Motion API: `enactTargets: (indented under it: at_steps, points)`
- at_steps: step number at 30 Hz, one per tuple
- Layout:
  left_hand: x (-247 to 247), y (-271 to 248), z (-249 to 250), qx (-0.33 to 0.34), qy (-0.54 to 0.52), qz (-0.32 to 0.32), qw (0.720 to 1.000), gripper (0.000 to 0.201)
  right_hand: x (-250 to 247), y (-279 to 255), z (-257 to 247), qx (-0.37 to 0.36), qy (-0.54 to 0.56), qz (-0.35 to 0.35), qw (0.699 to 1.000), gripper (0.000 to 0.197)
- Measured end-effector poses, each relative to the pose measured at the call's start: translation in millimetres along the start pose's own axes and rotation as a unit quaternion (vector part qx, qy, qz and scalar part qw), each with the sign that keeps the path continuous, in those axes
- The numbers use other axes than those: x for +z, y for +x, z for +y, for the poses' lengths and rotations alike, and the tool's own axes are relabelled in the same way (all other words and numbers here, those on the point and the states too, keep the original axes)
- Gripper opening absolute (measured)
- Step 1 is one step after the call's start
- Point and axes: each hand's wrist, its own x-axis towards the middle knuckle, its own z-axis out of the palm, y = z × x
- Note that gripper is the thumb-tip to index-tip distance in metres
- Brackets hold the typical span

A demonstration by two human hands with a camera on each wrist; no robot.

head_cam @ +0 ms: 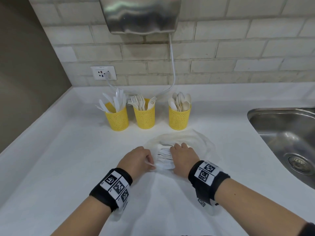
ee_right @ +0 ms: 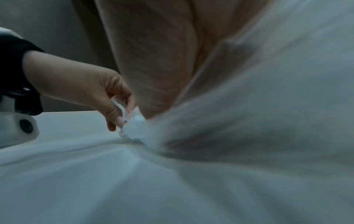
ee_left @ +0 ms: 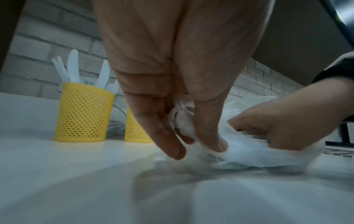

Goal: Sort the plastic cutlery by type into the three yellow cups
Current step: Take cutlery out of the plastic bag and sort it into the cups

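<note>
Three yellow mesh cups stand in a row at the back of the counter. The left cup holds white knives, the middle cup forks, the right cup spoons. In front of them lies a clear plastic bag with several white cutlery pieces inside. My left hand pinches the bag's near left end. My right hand grips the bag from the right, fingers curled over it. The right wrist view is blurred by bag and palm.
A steel sink lies at the right. On the brick wall behind the cups are a socket, a steel hand dryer and its cable. The white counter meets a wall on the left.
</note>
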Motion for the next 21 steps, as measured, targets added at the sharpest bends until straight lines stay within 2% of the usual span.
enactTargets:
  at_steps: [3, 5, 10, 14, 16, 18, 21]
  points:
    - [-7.3, -3.7, -9.0, -0.028, 0.035, -0.013, 0.999, 0.017, -0.2, -1.0, 4.7, 0.008, 0.011, 0.001, 1.000, 0.044]
    - [-10.2, -5.6, -13.9, -0.048, 0.053, -0.036, 0.997, 0.019, -2.6, -1.4, 10.0, 0.008, 0.020, -0.007, 1.000, 0.042]
    - [-12.4, -5.3, -5.4, -0.029, -0.036, -0.072, 0.996, 0.052, -12.2, -2.5, 28.2, -0.014, 0.069, -0.066, 0.995, 0.049]
    - [-8.1, 2.9, 14.3, 0.019, -0.057, -0.045, 0.997, 0.037, -20.4, -5.5, 44.5, 0.012, 0.135, -0.116, 0.984, 0.039]
    - [-5.1, 7.3, 21.8, 0.032, -0.049, -0.025, 0.998, 0.018, -27.4, -7.2, 53.6, 0.020, 0.173, -0.124, 0.977, 0.017]
    - [-3.9, 11.7, 27.7, 0.030, -0.054, -0.011, 0.998, 0.008, -37.1, -7.3, 62.8, 0.025, 0.199, -0.110, 0.973, 0.022]
    - [-5.9, 17.1, 38.9, 0.038, -0.055, 0.020, 0.998, 0.007, -53.6, -8.0, 75.1, 0.053, 0.217, -0.102, 0.969, 0.026]
